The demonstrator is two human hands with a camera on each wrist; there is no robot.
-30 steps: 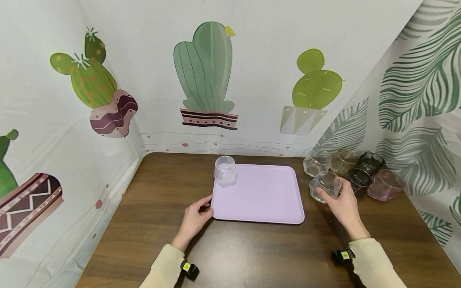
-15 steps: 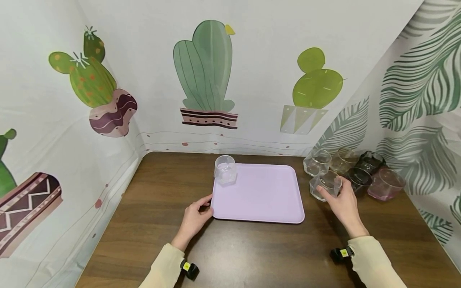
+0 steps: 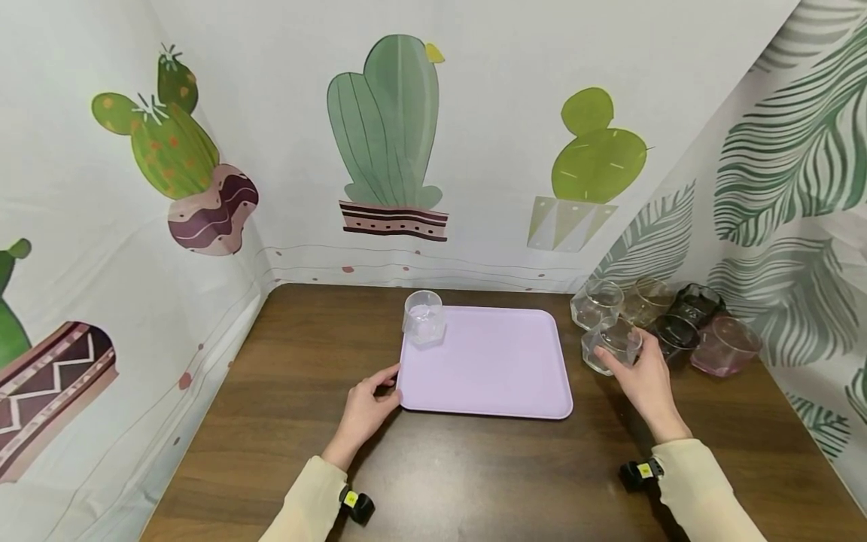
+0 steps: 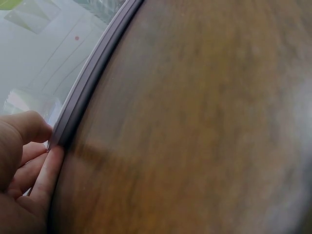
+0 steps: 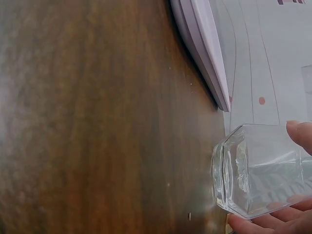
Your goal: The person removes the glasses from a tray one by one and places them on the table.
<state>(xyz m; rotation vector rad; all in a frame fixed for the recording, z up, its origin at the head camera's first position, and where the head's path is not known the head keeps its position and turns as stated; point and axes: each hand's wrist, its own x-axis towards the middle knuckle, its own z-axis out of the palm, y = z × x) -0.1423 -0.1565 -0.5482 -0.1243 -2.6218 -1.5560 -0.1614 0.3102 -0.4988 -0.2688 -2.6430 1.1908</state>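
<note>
My left hand (image 3: pixel 366 412) holds the front left corner of a lilac tray (image 3: pixel 488 369), its thumb and fingers at the rim. In the left wrist view, the fingers (image 4: pixel 46 173) lie against the dark-looking tray edge. A clear drinking glass (image 3: pixel 424 325) stands on the tray's back left corner. Right of the tray, my right hand (image 3: pixel 645 380) grips another clear glass (image 5: pixel 263 170) by its sides, thumb on one side and fingers on the other. This glass is upright, its faceted base close to the table in the right wrist view.
Behind and beside the gripped glass stand a clear glass (image 3: pixel 596 305), an amber glass (image 3: pixel 646 301), two dark glasses (image 3: pixel 677 339) and a pink glass (image 3: pixel 726 348). The wooden table (image 3: pixel 460 474) meets a printed cloth (image 3: pixel 488 150) at its back edge.
The glass in my right hand has shifted very slightly upward in the head view, toward the clear one behind it. My left hand and the tray stay put.
</note>
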